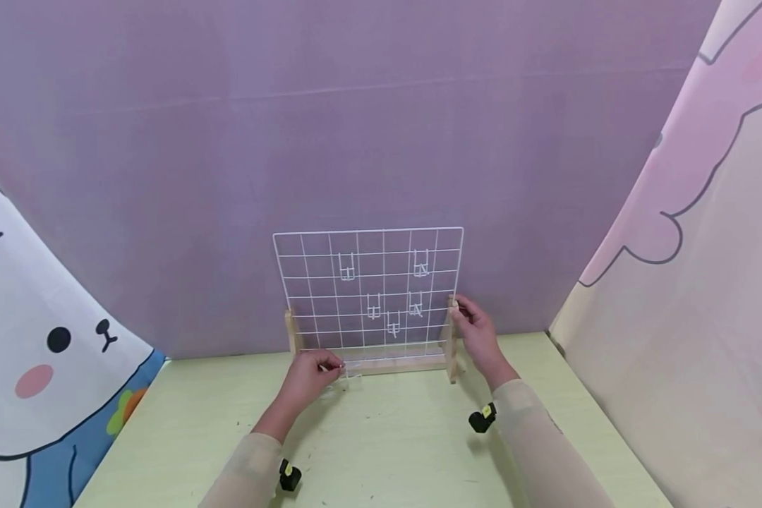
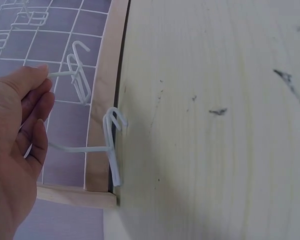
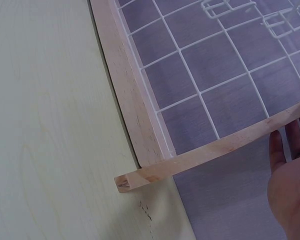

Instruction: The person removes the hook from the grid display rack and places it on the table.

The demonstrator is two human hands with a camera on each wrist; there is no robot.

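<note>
A white wire grid panel (image 1: 359, 296) stands upright in a wooden stand (image 1: 381, 365). Several white wire hooks (image 1: 373, 307) hang on the grid's middle and upper squares. My left hand (image 1: 310, 375) is low at the grid's front left and holds two loose wire hooks. One loose hook (image 2: 80, 80) is pinched between thumb and forefinger; the other hook (image 2: 111, 145) sticks out from the lower fingers. At the stand's right upright (image 3: 225, 146), my right hand (image 1: 479, 337) grips near the top, its fingers partly hidden behind the wood in the right wrist view.
The stand rests near the back edge of a pale wood-grain table (image 1: 381, 437). Close behind it hangs a purple cloth backdrop (image 1: 381, 141). Cartoon-printed panels rise at left (image 1: 57, 395) and right (image 1: 692, 296). Small black wrist cameras (image 1: 290, 475) show beside the sleeves.
</note>
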